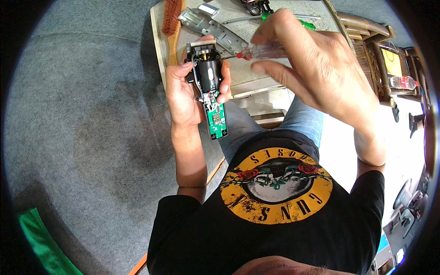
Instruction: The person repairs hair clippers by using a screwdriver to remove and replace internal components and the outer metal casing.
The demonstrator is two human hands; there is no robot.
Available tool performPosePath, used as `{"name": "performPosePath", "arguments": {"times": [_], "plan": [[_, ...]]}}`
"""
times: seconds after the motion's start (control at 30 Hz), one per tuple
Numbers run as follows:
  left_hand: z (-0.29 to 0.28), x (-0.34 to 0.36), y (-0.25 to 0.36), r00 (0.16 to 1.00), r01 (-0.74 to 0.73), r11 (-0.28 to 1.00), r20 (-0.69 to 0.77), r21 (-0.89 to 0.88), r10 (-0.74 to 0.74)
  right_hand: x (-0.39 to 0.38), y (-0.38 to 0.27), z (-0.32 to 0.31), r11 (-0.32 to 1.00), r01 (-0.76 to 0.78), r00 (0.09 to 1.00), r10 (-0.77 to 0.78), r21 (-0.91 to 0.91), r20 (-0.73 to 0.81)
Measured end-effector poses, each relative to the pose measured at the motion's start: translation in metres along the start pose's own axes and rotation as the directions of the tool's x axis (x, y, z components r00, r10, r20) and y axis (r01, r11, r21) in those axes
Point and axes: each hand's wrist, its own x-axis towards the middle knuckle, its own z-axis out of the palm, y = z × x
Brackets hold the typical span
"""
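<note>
My left hand [181,96] is wrapped around an opened black hair clipper [207,73], its blade upward and a green circuit board [217,120] with wires exposed at the lower end. My right hand [318,73] grips a clear-handled screwdriver [266,50] with a red collar, just right of the clipper; its thin shaft points left toward the clipper, and whether it touches is unclear. Behind both hands, a translucent grey housing piece [206,32] lies on the small wooden table [245,87].
A bristle brush [173,20] lies at the table's left edge. A green-handled tool [308,25] and black parts [256,8] are at the back. Right of the table stand bamboo furniture [385,55] and a bottle [403,82]. My legs are below the table's front edge.
</note>
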Motion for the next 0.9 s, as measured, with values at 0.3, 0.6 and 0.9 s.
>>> {"name": "performPosePath", "arguments": {"times": [0.3,0.6,0.9], "plan": [[-0.002,-0.002,0.002,0.999,-0.040,0.996,0.009,0.078,0.039,0.010,-0.015,-0.022,0.980,0.008,0.984,0.028,-0.201,0.178],[-0.001,-0.003,0.003,1.000,-0.023,0.999,-0.004,0.045,0.024,0.005,-0.002,-0.009,0.979,0.044,0.998,-0.034,-0.199,0.054],[0.005,-0.005,0.002,0.998,-0.023,0.994,-0.063,0.104,0.029,0.019,-0.019,-0.030,0.958,0.045,0.931,0.062,-0.283,0.358]]}}
